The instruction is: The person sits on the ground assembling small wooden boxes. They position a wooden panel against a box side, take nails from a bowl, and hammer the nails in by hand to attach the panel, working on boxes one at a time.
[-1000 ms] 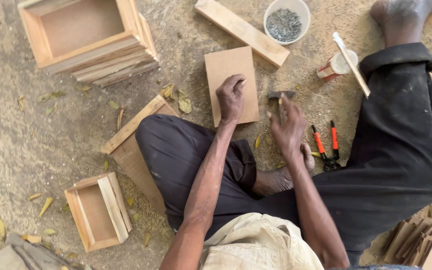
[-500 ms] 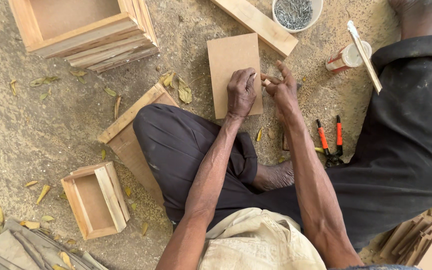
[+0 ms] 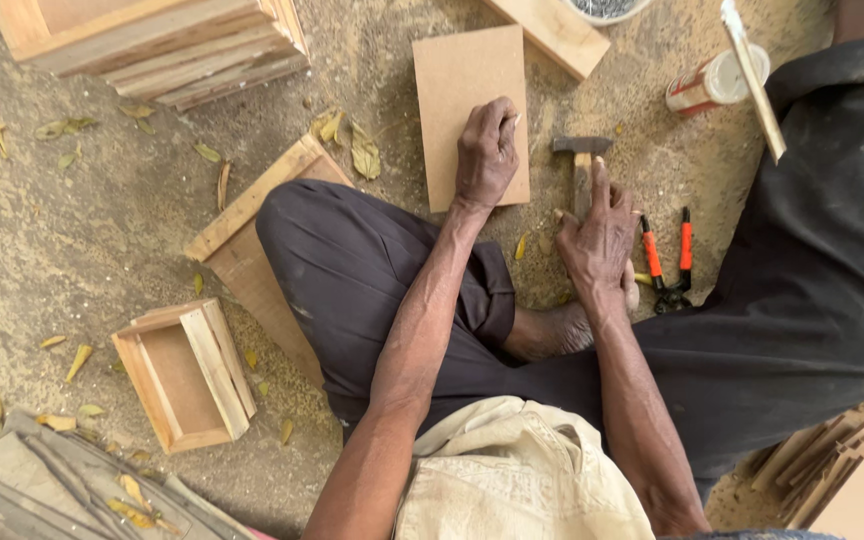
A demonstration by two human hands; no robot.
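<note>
Left hand point(image 3: 487, 155): fingers curled, pinching what looks like a small nail upright on the right edge of the flat board point(image 3: 467, 85); the nail itself is too small to make out for sure.

Right hand point(image 3: 600, 240): closed over the handle of the hammer point(image 3: 580, 150), whose head lies on the sandy ground just right of the board.

Progress, as judged: nail set in place, not yet struck; hammer not yet raised.

Nearby: red-handled pliers point(image 3: 668, 255) beside the right hand; small open wooden box point(image 3: 187, 370) at left.

Hidden or cut off: bowl of nails point(image 3: 602, 8) cropped at the top edge; hammer handle mostly covered by the palm.
</note>
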